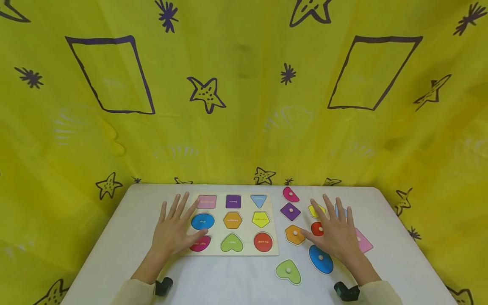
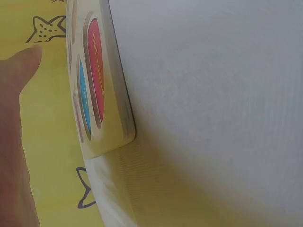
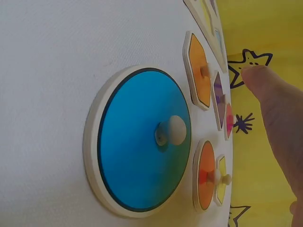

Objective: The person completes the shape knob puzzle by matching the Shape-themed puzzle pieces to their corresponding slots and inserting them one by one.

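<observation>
My left hand [image 1: 175,228] hovers with fingers spread over the left edge of a pale wooden puzzle board [image 1: 248,231], overlapping its pictures in the head view. My right hand [image 1: 337,233], also spread and holding nothing, is above loose knobbed pieces. Close to its thumb lie an orange hexagon piece [image 1: 291,234] and a red circle piece [image 1: 315,228]. Below its palm is a blue oval piece [image 3: 135,142], large in the right wrist view. A yellow piece [image 1: 312,212], a blue piece and a pink piece [image 1: 366,243] are partly hidden by this hand.
A green heart piece [image 1: 286,267] lies nearer the front. Farther back are a purple square piece [image 1: 287,210] and a pink half-round piece [image 1: 288,196]. The white table [image 1: 228,279] ends at a yellow curtain [image 1: 244,135] with drawn stars. Dark wrist devices [image 1: 164,286] show at both sleeves.
</observation>
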Demonstrator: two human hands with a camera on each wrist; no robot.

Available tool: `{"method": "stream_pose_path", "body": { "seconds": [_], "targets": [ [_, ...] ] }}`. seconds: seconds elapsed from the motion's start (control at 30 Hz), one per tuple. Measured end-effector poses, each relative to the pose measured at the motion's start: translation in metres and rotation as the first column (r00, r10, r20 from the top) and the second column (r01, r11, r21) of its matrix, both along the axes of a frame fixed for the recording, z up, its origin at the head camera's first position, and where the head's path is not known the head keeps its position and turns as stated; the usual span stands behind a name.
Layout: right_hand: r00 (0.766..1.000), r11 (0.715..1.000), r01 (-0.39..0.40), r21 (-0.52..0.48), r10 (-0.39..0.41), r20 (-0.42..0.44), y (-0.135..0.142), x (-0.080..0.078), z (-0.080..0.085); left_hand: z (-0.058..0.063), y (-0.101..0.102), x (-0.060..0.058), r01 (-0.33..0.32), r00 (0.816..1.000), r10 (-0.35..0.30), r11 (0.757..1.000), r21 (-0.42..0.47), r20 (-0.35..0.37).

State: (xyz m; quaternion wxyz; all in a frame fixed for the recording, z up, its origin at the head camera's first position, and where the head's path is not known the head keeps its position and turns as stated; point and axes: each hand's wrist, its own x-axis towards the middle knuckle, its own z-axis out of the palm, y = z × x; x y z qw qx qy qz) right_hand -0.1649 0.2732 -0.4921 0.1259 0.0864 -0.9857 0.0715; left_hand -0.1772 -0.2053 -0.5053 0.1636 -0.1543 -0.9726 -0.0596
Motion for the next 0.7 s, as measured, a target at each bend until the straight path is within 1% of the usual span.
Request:
{"method": "stream_pose_path", "body": {
  "seconds": [0.1, 0.17, 0.33, 0.47, 0.53, 0.63, 0.7],
  "targets": [
    [1.000, 1.000, 0.001, -0.002, -0.001, 0.014, 0.000, -0.001, 0.001, -0.001, 0.001, -0.001, -0.004, 1.000, 0.004, 1.000, -0.012, 0.007],
    [1.000, 1.000, -0.005, 0.000, 0.005, 0.005, 0.002, 0.000, 0.001, -0.001, 0.000, -0.001, -0.005, 1.000, 0.005, 1.000, -0.018, 0.010],
    [0.999, 1.000, -0.020, -0.013, 0.020, -0.046, 0.018, 0.005, -0.002, -0.007, -0.003, 0.006, -0.012, 0.999, 0.012, 1.000, -0.013, 0.032],
    [0.996, 0.999, -0.024, -0.033, 0.020, -0.092, 0.040, 0.011, -0.009, -0.013, -0.011, 0.015, -0.017, 0.996, 0.015, 0.999, 0.028, 0.083],
    [0.993, 0.998, -0.034, -0.056, 0.027, -0.114, 0.052, 0.015, -0.011, -0.015, -0.015, 0.019, -0.019, 0.992, 0.013, 0.998, 0.051, 0.122],
    [0.990, 0.994, -0.051, -0.099, 0.038, -0.136, 0.068, 0.021, -0.013, -0.019, -0.023, 0.024, -0.032, 0.981, 0.018, 0.997, 0.072, 0.194],
    [0.992, 0.988, -0.049, -0.144, 0.031, -0.123, 0.078, 0.025, -0.015, -0.021, -0.027, 0.027, -0.043, 0.969, 0.022, 0.996, 0.079, 0.245]
  ]
}}
